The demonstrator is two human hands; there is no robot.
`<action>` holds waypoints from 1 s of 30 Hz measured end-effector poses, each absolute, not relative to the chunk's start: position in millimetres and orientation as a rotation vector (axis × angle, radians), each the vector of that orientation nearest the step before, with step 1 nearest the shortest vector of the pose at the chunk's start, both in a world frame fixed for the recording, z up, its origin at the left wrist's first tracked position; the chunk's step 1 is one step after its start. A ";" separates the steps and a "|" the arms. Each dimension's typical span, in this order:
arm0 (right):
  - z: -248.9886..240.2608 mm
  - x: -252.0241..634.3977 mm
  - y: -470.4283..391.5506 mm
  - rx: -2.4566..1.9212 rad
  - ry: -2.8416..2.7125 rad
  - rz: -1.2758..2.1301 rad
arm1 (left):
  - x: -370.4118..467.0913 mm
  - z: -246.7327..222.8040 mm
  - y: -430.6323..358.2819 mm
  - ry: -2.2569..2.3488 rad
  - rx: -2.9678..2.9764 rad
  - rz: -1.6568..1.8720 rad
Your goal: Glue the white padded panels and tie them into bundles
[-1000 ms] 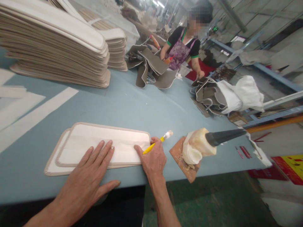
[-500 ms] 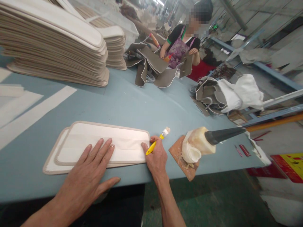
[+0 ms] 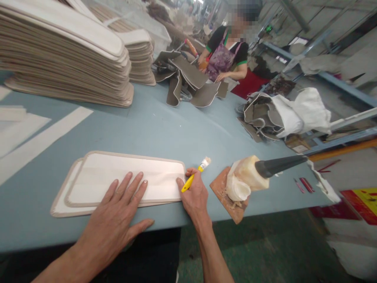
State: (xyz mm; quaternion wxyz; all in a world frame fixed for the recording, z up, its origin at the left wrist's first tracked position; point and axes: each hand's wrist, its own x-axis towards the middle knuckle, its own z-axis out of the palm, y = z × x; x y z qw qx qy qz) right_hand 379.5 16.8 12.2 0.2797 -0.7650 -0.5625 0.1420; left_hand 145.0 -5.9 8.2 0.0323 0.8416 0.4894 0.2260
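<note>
Two long rounded panels lie overlapped at the table's near edge. The top panel (image 3: 97, 173) has a white face and a beige folded border; the lower panel (image 3: 63, 202) shows at the left and along the bottom. My left hand (image 3: 118, 208) rests flat on the top panel, fingers spread, holding nothing. My right hand (image 3: 196, 194) is closed around a small paintbrush (image 3: 188, 183) with a yellow handle, its pale bristles pointing away. That hand's thumb and fingers also touch the panel's right end. Right of it stands a whitish, crusted glue bottle (image 3: 249, 173) with a dark cone-shaped top.
The bottle sits on a brown board (image 3: 219, 182). A tall stack of panels (image 3: 73, 67) rises at back left, near white strips (image 3: 55, 137). Across the blue table (image 3: 153, 129), a person (image 3: 224, 59) works by grey-brown pieces (image 3: 188, 72). Pens (image 3: 306, 184) lie at right.
My left hand has slid slightly to the right on the top panel. The person across the table has lowered a hand with a grey-brown piece. My right hand keeps its hold on the paintbrush.
</note>
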 end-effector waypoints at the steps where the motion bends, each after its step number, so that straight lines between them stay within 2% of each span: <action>1: 13.1 379.4 17.0 -2.057 -1.505 0.391 | 145.0 8.6 -5.9 1.511 2.588 0.695; 15: 7.0 383.4 16.5 -1.975 -1.552 0.412 | 142.9 2.9 -8.5 1.509 2.580 0.723; 21: 18.2 394.2 17.3 -1.913 -1.569 0.600 | 143.2 3.0 -9.7 1.511 2.570 0.746; 30: 23.2 398.3 20.0 -1.886 -1.722 0.573 | 141.6 0.8 -10.5 1.505 2.571 0.740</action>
